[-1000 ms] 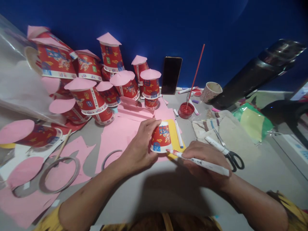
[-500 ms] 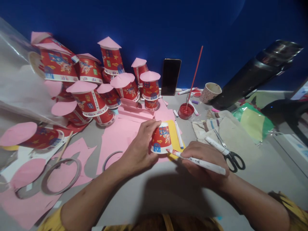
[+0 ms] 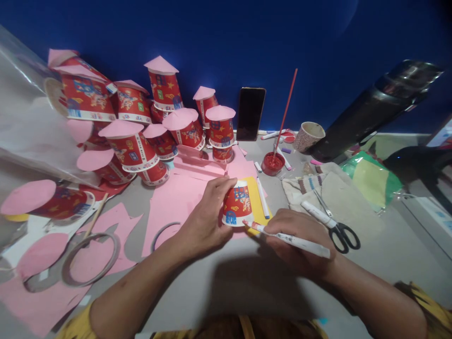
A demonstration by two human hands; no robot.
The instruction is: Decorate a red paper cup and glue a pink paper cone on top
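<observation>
Left hand (image 3: 206, 209), fingers curled against the red cup (image 3: 237, 200), presumably steadies its white rim (image 3: 239, 221) for the marker (image 3: 305, 243) pinched by fingers of the right hand (image 3: 300, 227).

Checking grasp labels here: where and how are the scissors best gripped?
Probably by the black handles, from the near right side: the scissors lie with handles towards the person, blades pointing away beside a white marker, with the right hand on their left.
</observation>
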